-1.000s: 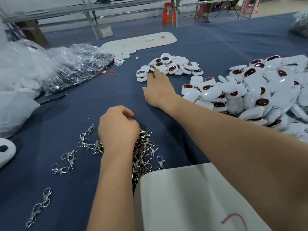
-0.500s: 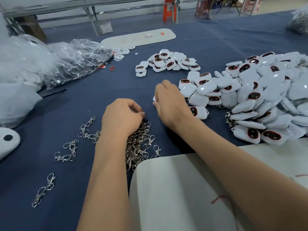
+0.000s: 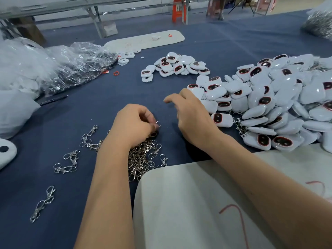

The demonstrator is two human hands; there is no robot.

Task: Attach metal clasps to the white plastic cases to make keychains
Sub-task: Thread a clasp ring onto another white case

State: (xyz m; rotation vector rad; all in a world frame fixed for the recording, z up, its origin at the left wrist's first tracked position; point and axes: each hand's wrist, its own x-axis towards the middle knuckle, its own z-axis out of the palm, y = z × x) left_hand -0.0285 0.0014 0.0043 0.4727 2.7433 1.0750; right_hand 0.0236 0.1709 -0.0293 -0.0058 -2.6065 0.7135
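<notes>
The metal clasps (image 3: 143, 157) look light, stiff and slick, little swivel hooks with split rings that snag on one another in the heap, so I'd judge each is best drawn out by its ring, pinched between thumb and fingertip, rather than scooped. That seems to be what the left hand (image 3: 133, 125) is doing: its fingers are curled tight over the top of the heap, and a small silver ring (image 3: 158, 124) shows at its fingertips, pinched there as far as I can tell. The right hand (image 3: 191, 114) hovers just beside it above the blue cloth (image 3: 89, 112), fingers loosely bent and spread, holding nothing that I can see, though it is a little blurred. The white plastic cases (image 3: 269, 97) are small rounded shells, glossy and hard, most with a dark oval window rimmed in red; they'd be light and a bit slippery, best gripped across the flat sides. They lie in a big pile at the right, touching the hand's far side, with a smaller cluster (image 3: 177, 66) further back. Loose clasps (image 3: 69, 161) lie scattered to the left of the heap, well apart from the cases.
</notes>
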